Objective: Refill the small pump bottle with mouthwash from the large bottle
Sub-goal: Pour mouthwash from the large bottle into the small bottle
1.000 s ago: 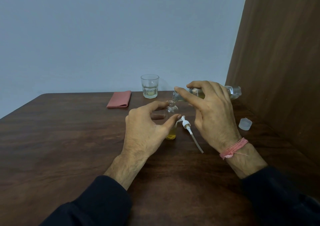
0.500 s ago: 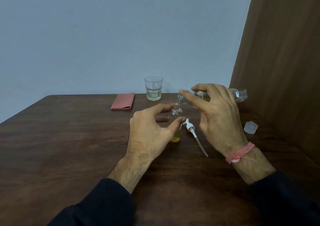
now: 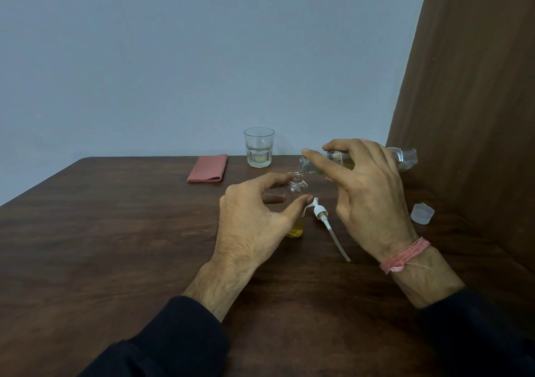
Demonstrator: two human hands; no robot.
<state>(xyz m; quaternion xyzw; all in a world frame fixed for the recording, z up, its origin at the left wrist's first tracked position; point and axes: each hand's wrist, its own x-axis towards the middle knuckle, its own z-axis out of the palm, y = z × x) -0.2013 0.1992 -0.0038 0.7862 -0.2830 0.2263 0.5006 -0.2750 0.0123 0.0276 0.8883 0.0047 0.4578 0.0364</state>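
The left hand (image 3: 249, 226) curls forefinger and thumb around the small bottle (image 3: 296, 203), just right of centre frame, steadying it upright on the table (image 3: 115, 232). The right hand (image 3: 367, 197) grips the large bottle (image 3: 405, 158), tipped nearly flat, its mouth just over the small neck.

The risk is a spill: the small opening is narrow, and a steeper tilt or a drift of either hand would likely send mouthwash down the glass and onto the wood. Only a shallow yellow layer shows at the small bottle's base; whether liquid is flowing cannot be told.

The pump (image 3: 321, 213) lies just beside the small bottle, under the pouring hand, where a lowered wrist could knock it. The cap (image 3: 422, 213) sits at right, a glass (image 3: 258, 147) and red cloth (image 3: 207, 168) behind.
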